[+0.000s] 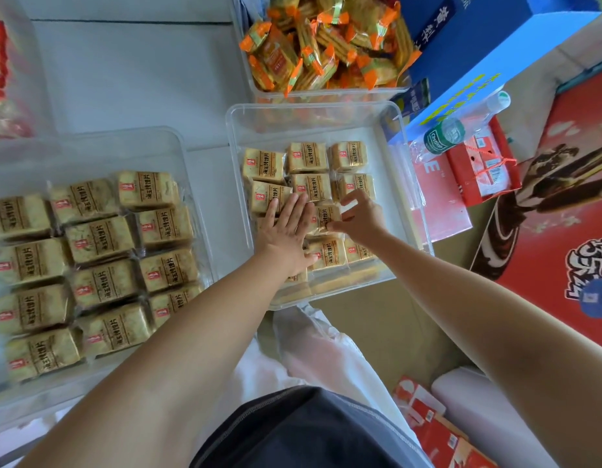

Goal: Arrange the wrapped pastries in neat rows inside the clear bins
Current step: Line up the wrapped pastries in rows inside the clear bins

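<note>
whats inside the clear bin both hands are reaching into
Rows of wrapped pastries, three across, sit in the middle bin. The left hand lies flat on some and the right hand pinches one, so those beneath the hands are hidden.

1. A pale grey-white surface [124, 79] fills the upper left. It is smooth and matte, with a thin dark seam across its far side.
2. To the right, the ground is plain brown board [377, 332], much like flattened cardboard.
3. A big blue box [488, 45] sits at the far right, and a clear water bottle [444, 135] with a green label lies against it.
4. A large red carton [562, 248] printed with a chocolate-coated treat lies along the right edge.
5. The light is soft and even, and the shadows are faint.
</note>
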`<action>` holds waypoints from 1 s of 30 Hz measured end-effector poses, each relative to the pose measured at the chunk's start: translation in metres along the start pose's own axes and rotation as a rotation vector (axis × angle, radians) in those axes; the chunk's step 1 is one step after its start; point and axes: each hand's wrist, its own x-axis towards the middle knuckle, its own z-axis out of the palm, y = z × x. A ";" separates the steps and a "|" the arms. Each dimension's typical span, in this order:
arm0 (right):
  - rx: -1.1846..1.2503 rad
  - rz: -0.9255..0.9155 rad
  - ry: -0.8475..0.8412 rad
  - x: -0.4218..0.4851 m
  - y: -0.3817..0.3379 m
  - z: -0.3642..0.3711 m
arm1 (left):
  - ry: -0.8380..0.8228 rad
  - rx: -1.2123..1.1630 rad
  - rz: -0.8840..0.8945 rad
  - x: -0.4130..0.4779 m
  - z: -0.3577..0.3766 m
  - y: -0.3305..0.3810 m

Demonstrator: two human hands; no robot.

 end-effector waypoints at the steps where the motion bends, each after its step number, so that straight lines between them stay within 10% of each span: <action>1: 0.033 0.007 -0.018 0.001 0.001 -0.004 | -0.005 -0.001 0.001 0.000 0.000 0.000; 14: -0.040 0.025 0.066 -0.002 0.022 -0.049 | 0.026 0.036 0.164 0.004 -0.005 -0.001; 23: -0.585 -0.162 0.223 0.000 0.026 -0.033 | -0.042 0.158 0.252 0.010 0.005 0.002; 30: -0.397 -0.518 0.094 0.003 0.040 -0.010 | -0.054 0.201 0.230 0.012 0.004 0.004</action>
